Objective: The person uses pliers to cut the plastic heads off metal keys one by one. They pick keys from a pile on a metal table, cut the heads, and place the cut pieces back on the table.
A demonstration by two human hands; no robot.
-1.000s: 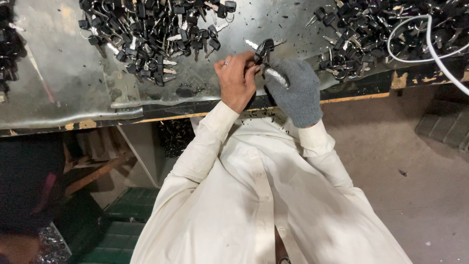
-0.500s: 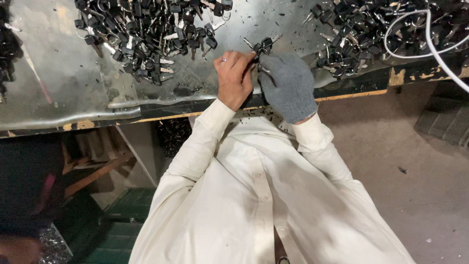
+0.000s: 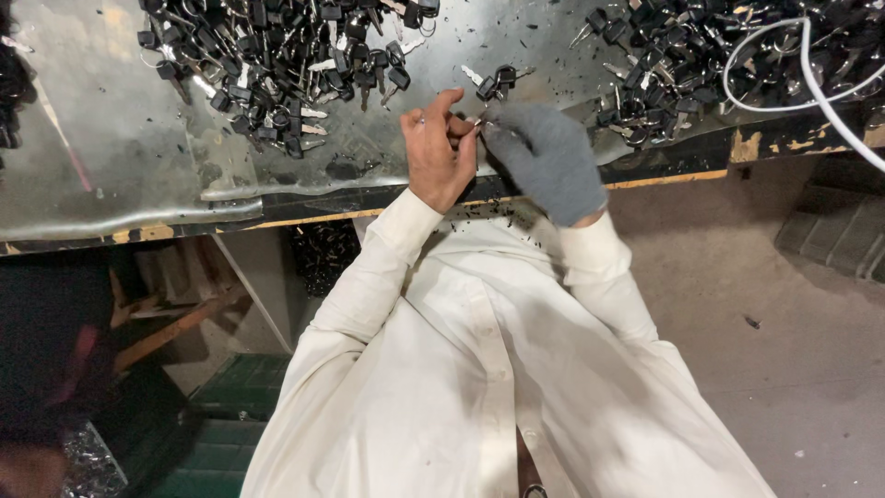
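My bare left hand [image 3: 438,152] and my right hand [image 3: 551,161], which wears a grey glove, meet at the front edge of a metal-topped bench [image 3: 138,166]. Their fingertips pinch together on a small bunch of black-headed keys [image 3: 493,83], which sticks out just above them. What exactly lies between the fingers is hidden. A large heap of similar black-headed keys [image 3: 277,65] lies on the bench to the left of my hands. A second heap of keys [image 3: 701,65] lies to the right.
A white cable [image 3: 811,83] loops over the right heap and runs off the bench edge. Small dark chips litter the metal sheet. Below the bench there are a concrete floor [image 3: 784,304], green crates [image 3: 230,406] and wooden struts. My white shirt fills the lower middle.
My hands have shifted a little to the right and closed tighter together. The silver key blade seen between them a second ago is now covered by the fingers.
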